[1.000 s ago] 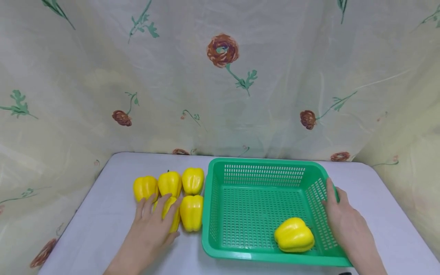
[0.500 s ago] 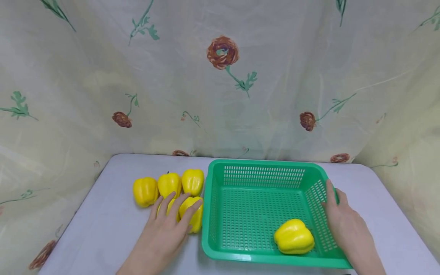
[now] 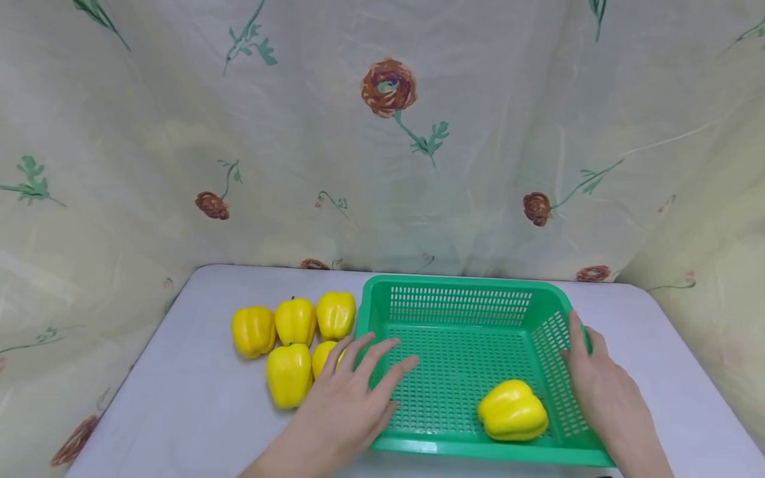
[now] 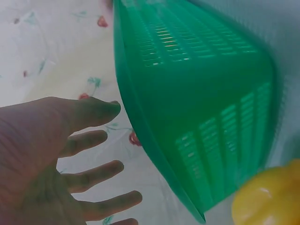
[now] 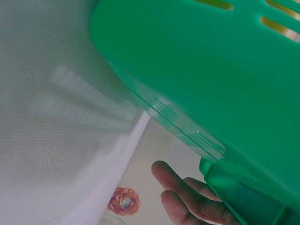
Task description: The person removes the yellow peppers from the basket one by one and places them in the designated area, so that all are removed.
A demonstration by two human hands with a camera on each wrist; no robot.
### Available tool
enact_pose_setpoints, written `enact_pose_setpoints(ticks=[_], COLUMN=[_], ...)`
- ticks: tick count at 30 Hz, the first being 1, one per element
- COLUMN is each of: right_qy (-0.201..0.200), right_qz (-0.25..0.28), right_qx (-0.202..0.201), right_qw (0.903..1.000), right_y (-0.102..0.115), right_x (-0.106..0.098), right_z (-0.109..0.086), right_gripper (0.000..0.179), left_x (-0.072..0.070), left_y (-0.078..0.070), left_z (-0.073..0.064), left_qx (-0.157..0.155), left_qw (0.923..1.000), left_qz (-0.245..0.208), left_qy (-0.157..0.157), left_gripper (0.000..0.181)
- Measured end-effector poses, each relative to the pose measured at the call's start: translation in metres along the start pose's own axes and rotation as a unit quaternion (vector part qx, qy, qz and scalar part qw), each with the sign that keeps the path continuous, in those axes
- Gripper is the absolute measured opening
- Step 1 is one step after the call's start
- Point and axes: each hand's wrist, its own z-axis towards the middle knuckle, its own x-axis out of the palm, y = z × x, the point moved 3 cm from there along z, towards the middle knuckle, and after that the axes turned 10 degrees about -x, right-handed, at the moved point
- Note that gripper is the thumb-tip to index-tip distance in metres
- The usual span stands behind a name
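My left hand hovers over the left rim of a green plastic basket, its fingers spread and holding nothing. In the left wrist view that hand is apart from the basket's edge, and part of a yellow bell pepper shows low at the right. My right hand grips the basket's right rim, thumb on the inner side. From the right wrist, its fingers show outside the green wall. One yellow bell pepper lies inside the basket near the front right.
Left of the basket, several yellow bell peppers sit in two rows on the white-covered table. My left hand partly hides one pepper. A flowered curtain hangs behind and at both sides.
My left hand has moved right, from above the front-row peppers to over the basket's left rim, uncovering a front-row pepper. The right hand and the basket have stayed in place.
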Motion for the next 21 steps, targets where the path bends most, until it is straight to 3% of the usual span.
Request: enact_pose_setpoints(ticks=[11, 16, 21], right_qy=[-0.013, -0.007, -0.005], right_qz=[-0.003, 0.001, 0.0], right_qx=[-0.006, -0.004, -0.003], right_qw=[0.9999, 1.0, 1.0], right_y=[0.001, 0.001, 0.001], right_x=[0.0, 0.001, 0.0], right_z=[-0.001, -0.001, 0.0], right_gripper=[0.083, 0.084, 0.085], left_x=[0.005, 0.014, 0.025], left_y=[-0.028, -0.041, -0.052], left_z=[0.033, 0.041, 0.046], left_qx=[0.042, 0.052, 0.069], left_qw=[0.9963, 0.9928, 0.9904], left_qz=[-0.006, -0.004, -0.022], left_qy=[0.075, 0.108, 0.118], left_gripper=[0.061, 0.066, 0.069])
